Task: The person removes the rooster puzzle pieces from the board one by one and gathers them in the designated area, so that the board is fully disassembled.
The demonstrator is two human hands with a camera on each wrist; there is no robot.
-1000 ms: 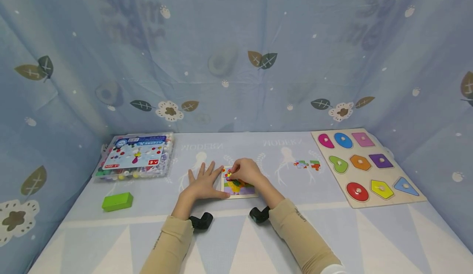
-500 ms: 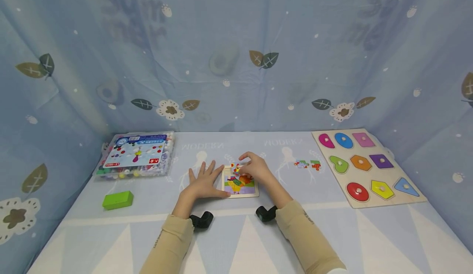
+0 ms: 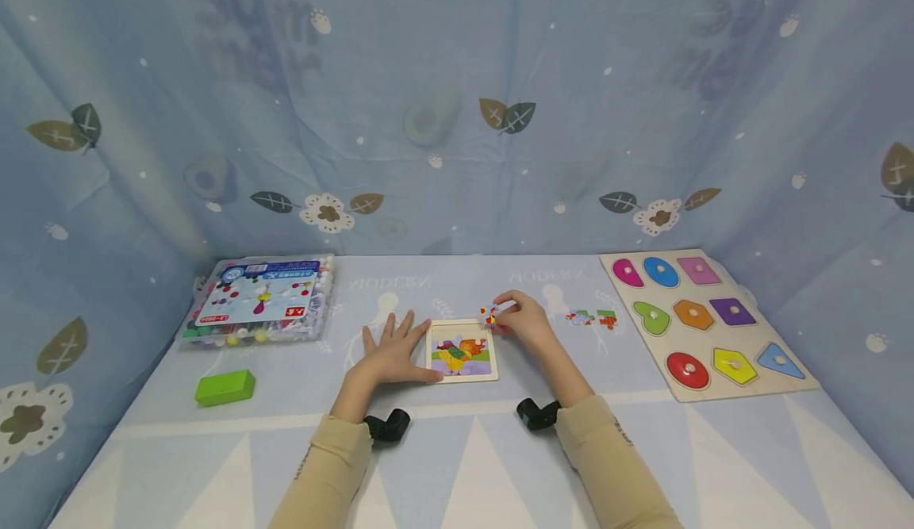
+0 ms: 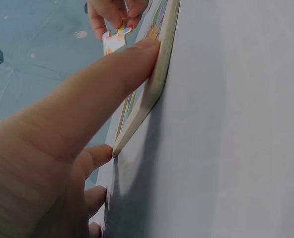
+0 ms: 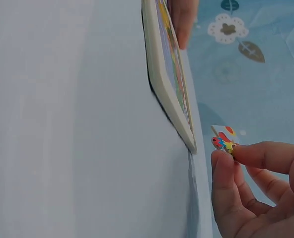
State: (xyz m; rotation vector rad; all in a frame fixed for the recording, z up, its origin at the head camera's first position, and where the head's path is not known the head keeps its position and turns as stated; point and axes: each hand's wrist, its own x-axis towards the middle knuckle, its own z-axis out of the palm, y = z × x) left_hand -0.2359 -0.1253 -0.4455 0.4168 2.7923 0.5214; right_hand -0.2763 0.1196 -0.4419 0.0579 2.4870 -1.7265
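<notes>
A small wooden-framed jigsaw puzzle [image 3: 462, 379] lies on the table, with a bird picture in its lower part and a bare strip of backing along its top. My left hand [image 3: 393, 352] rests spread at its left side, thumb on the lower frame edge and a fingertip at the upper left corner. Between thumb and index finger my right hand [image 3: 527, 323] pinches a colourful puzzle piece [image 5: 225, 139], held up by the frame's upper right corner. Two more puzzle pieces [image 3: 581, 318] lie to the right of that hand.
At the right lies a wooden shape board [image 3: 660, 340] with knobbed coloured shapes. A clear box of beads [image 3: 259, 301] stands back left, a green block [image 3: 224, 388] in front of it. A patterned curtain [image 3: 457, 116] closes off the back and sides.
My right hand has lifted the puzzle piece out of the frame's upper left part and carried it right, to the upper right corner. My left hand has stayed in place.
</notes>
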